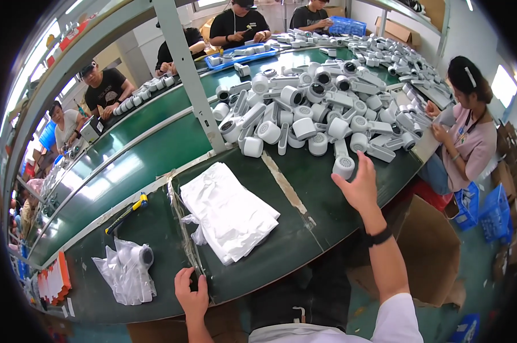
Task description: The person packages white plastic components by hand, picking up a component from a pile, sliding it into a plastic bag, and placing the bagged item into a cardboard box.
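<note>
My right hand (pixel 360 186) reaches over the bench with its thumb and fingers apart. It is right beside a white handheld device with a round, grilled head (pixel 343 167), at the near edge of a big pile of such devices (pixel 304 108); nothing is gripped. By the bench's front edge, my left hand (pixel 192 294) is empty, its fingers loosely curved and apart. Between the hands, farther in, lies a stack of white plastic bags (pixel 230 211). To the left, one device in a clear plastic bag (pixel 127 271) rests on the dark green bench (pixel 287 251).
A yellow-and-black tool (pixel 127 212) lies at the left, beyond the bagged device. An orange-edged stack (pixel 54 278) stands at the far left. A metal post (pixel 190 80) rises behind the bags. A co-worker (pixel 470 126) sits at the right, above an open cardboard box (pixel 421 251).
</note>
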The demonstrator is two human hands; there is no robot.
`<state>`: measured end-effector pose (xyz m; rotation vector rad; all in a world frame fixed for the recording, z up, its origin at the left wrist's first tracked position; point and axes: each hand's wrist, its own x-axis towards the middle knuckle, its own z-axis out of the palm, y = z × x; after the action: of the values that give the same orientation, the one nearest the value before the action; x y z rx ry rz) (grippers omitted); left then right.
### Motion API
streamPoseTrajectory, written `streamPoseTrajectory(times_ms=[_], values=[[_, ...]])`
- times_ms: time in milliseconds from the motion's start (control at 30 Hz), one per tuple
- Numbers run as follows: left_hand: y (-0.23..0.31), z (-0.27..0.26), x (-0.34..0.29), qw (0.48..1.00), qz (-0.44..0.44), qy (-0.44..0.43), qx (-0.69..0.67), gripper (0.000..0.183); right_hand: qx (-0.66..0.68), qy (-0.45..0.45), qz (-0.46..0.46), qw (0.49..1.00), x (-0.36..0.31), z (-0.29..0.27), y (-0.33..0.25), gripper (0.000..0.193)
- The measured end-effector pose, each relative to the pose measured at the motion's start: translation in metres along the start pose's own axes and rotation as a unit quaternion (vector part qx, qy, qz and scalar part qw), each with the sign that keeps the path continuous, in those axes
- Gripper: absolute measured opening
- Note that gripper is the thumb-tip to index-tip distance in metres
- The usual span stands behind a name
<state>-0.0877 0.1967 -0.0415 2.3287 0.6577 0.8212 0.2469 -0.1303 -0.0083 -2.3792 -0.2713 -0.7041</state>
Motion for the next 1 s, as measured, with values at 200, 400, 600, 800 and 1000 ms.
streamPoseTrajectory(times_ms=[200, 400, 600, 800, 1000], values=[[-0.005, 0.000, -0.001, 1.000, -0.011, -0.003, -0.021, 0.029, -0.043, -0.179, 0.100, 0.978, 0.023, 0.005, 0.000, 0.072], [-0.006, -0.002, -0.001, 1.000, -0.006, -0.001, -0.026, 0.030, 0.079, -0.067, 0.081, 0.991, -0.011, -0.045, -0.015, 0.052], [0.012, -0.004, -0.002, 0.998, 0.027, 0.014, -0.062, 0.041, 0.437, -0.129, 0.153, 0.877, -0.056, -0.099, -0.043, 0.042], [0.115, 0.013, 0.007, 0.927, 0.299, -0.153, -0.170, 0.091, 0.503, -0.418, 0.065, 0.754, -0.109, -0.113, -0.094, 0.047], [0.129, 0.033, -0.006, 0.910, 0.205, -0.245, -0.264, 0.036, 0.564, -0.436, 0.049, 0.700, -0.134, -0.103, -0.111, 0.071]])
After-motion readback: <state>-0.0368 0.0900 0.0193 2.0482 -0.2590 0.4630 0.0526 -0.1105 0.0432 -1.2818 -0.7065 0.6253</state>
